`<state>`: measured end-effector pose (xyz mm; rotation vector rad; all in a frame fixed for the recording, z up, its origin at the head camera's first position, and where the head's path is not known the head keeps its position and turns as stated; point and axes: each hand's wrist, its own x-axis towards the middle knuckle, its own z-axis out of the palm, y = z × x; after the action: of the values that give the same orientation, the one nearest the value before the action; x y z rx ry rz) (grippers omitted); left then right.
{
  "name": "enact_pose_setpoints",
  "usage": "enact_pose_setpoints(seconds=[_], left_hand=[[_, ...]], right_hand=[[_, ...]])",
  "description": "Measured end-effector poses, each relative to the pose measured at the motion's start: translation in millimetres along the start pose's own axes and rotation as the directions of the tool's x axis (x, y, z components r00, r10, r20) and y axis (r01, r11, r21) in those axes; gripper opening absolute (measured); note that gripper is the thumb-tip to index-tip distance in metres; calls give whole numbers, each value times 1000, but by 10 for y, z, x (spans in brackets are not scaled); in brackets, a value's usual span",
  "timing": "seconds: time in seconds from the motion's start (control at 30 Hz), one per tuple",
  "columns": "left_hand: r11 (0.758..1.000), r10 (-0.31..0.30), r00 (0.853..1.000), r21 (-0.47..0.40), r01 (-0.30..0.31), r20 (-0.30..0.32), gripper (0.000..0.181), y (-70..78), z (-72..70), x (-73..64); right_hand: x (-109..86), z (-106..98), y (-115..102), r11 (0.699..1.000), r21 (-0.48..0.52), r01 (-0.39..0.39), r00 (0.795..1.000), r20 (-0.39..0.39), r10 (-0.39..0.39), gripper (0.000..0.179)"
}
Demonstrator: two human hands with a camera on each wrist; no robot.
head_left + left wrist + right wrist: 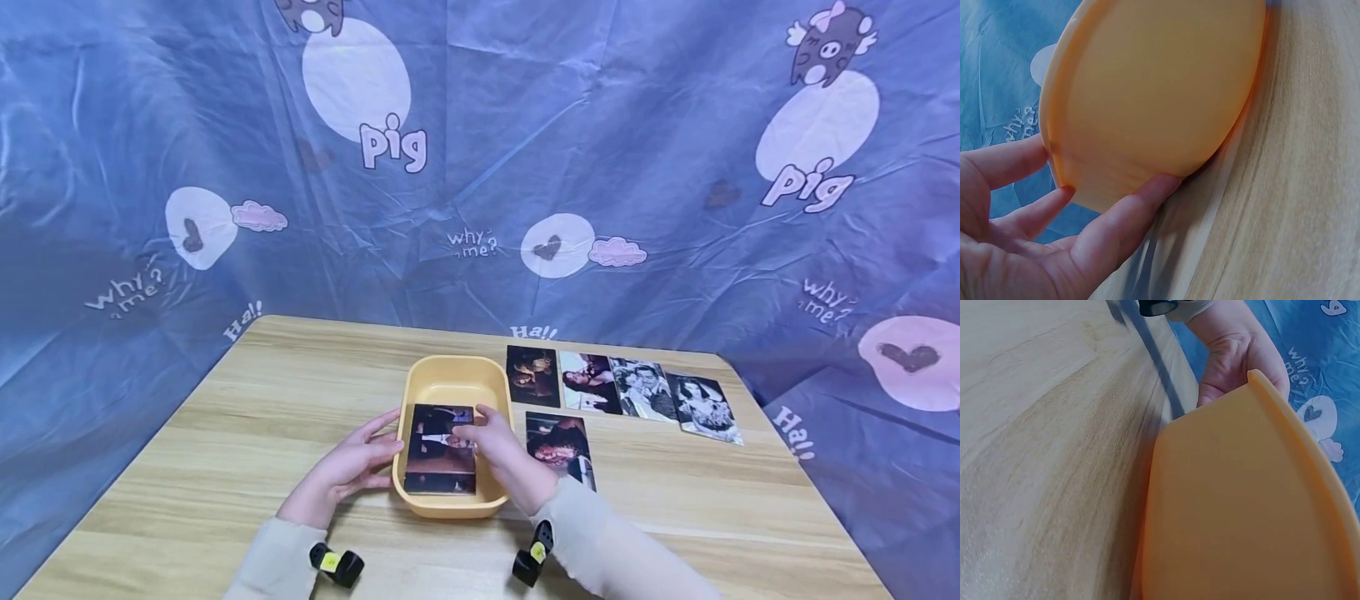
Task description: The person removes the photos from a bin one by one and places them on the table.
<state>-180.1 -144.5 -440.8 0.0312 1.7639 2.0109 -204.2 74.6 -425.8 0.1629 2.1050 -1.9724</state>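
Observation:
A yellow plastic bin (457,368) stands on the table with a stack of photo prints (441,467) inside it. My left hand (356,462) is at the bin's left side, its spread fingers and thumb touching the outer wall; the left wrist view shows this same contact on the bin (1160,94). Reaching into the bin, my right hand (510,454) has its thumb over the top photo and its other fingers at the right edge, pinching it. In the right wrist view the bin wall (1235,506) hides those fingertips.
Right of the bin, a back row of photos holds a dark print (533,375), a colour print (591,383) and black-and-white prints (643,388) (703,407). Another photo (560,450) lies in front, partly behind the right wrist. A blue printed cloth (465,167) hangs behind the table (225,467).

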Motion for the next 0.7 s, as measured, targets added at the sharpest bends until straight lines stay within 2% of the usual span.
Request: enact_pose_setpoints(seconds=[0.2, 0.43, 0.53, 0.7], left_hand=[[1000, 9, 1000, -5, -9, 7, 74, -9, -15, 4], [1000, 9, 1000, -3, -9, 10, 73, -10, -13, 5], [1000, 10, 1000, -3, -10, 8, 74, -12, -13, 5], [1000, 10, 1000, 3, -10, 3, 74, -15, -18, 7]], right_hand=[[40, 6, 38, 1000, -12, 24, 1000, -11, -24, 72], [47, 8, 53, 999, 18, 31, 1000, -4, -31, 49], [39, 8, 49, 999, 36, 27, 1000, 9, -28, 45], [27, 22, 59, 996, -31, 87, 996, 24, -87, 45]])
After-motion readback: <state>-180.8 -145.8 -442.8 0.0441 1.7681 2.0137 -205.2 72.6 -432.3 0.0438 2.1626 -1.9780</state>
